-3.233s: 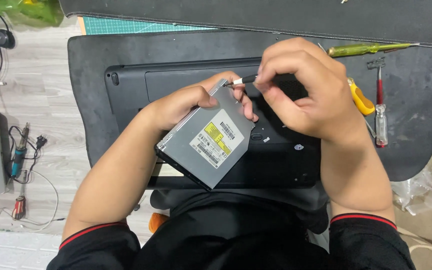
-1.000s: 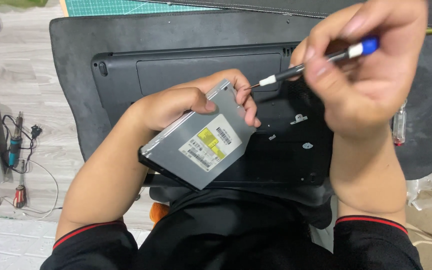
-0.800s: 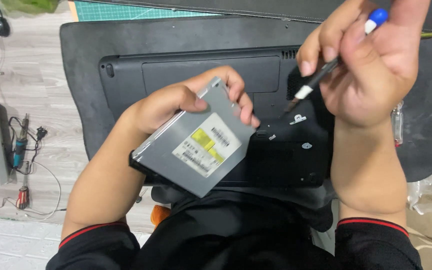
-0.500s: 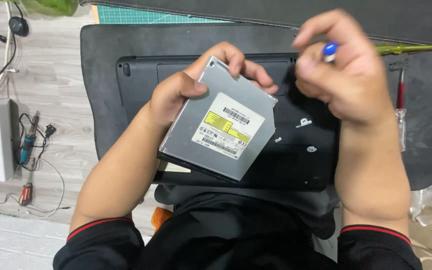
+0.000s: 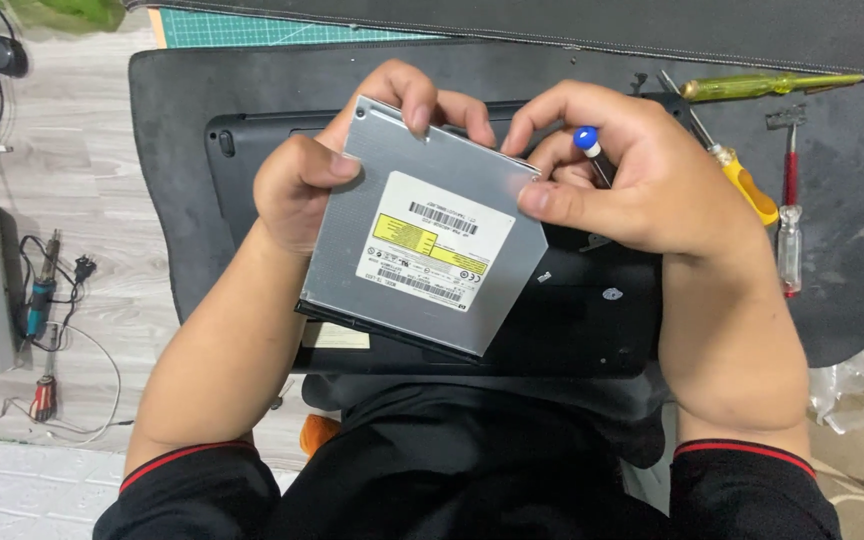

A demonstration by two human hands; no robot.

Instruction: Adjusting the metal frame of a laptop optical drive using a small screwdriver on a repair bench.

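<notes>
Holding a flat, square optical drive [image 5: 422,240] in the middle of the frame, both hands meet over an upturned black laptop [image 5: 592,320]. The left hand [image 5: 302,185] comes in from the lower left with its forearm angled upward; its thumb presses on the drive's top face near the left corner while the other fingers curl over the far edge. The right hand [image 5: 632,180] rises from the lower right, thumb tip pressing the drive's right corner, fingers bunched and curled, with a slim blue-capped screwdriver [image 5: 590,152] tucked between them.

The drive is brushed grey metal with a matte sheen, tilted so one corner points down, and carries a white and yellow rectangular sticker. Its lower edge shows a thin dark bezel. The laptop's underside is smooth black plastic, lying on a dark, slightly scuffed mat [image 5: 852,230]. On the mat at the upper right lie a translucent green-handled screwdriver [image 5: 772,85], a yellow-handled one [image 5: 742,185] and a red one [image 5: 789,210].
</notes>
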